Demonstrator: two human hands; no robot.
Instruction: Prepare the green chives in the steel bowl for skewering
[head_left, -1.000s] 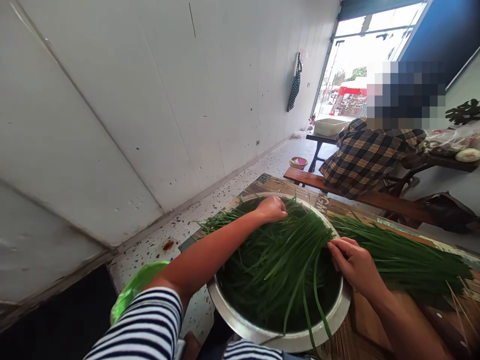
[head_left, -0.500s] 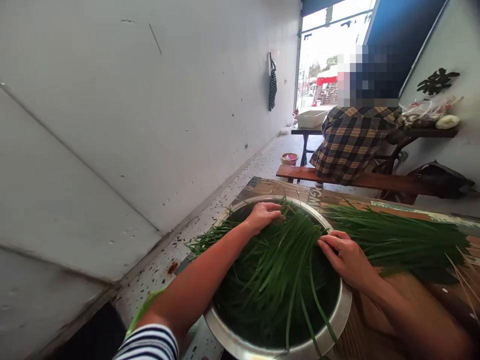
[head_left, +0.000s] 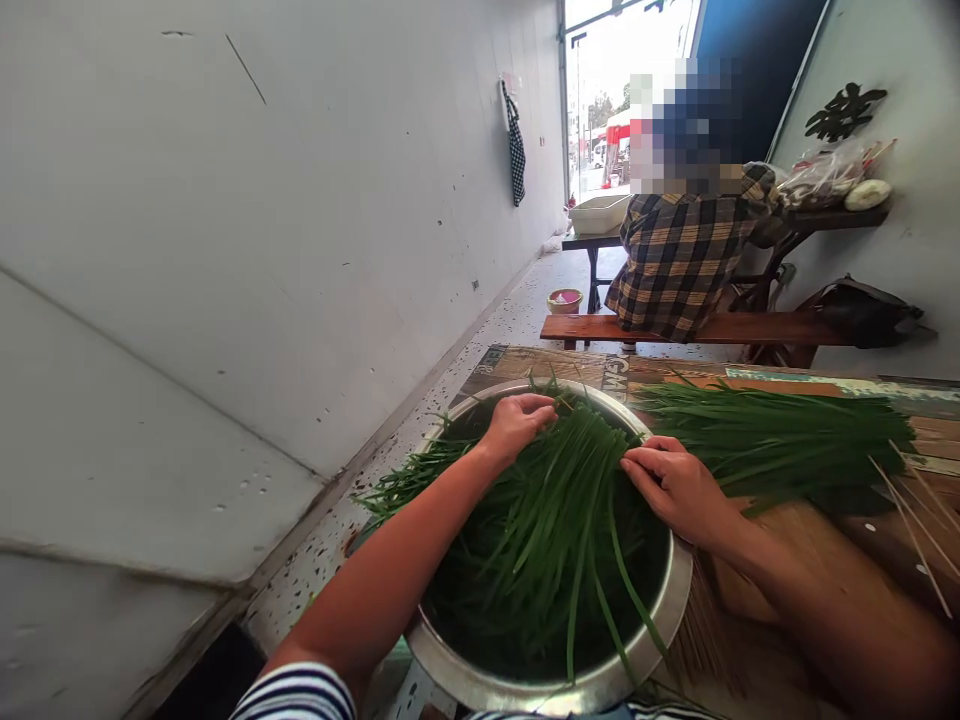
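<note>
A round metal basin [head_left: 667, 615] in front of me is full of long green chive leaves [head_left: 547, 530]. My left hand [head_left: 517, 425] rests at the far side of the basin, fingers curled over a bunch of leaves. My right hand [head_left: 675, 485] is at the right rim, fingers pinched on the same bunch where it runs out of the basin. A second pile of chives [head_left: 780, 440] lies on the wooden table [head_left: 825, 540] to the right.
More chives [head_left: 390, 485] spill over the basin's left side above the speckled floor. A white wall runs along the left. A person in a plaid shirt [head_left: 675, 265] sits on a wooden bench [head_left: 705, 327] beyond the table. Thin sticks [head_left: 911, 530] lie at the table's right.
My view has swung, so everything sits further left and lower in the picture. Both hands stay on the chives, and the left hand's fingers have uncurled a little over the leaves.
</note>
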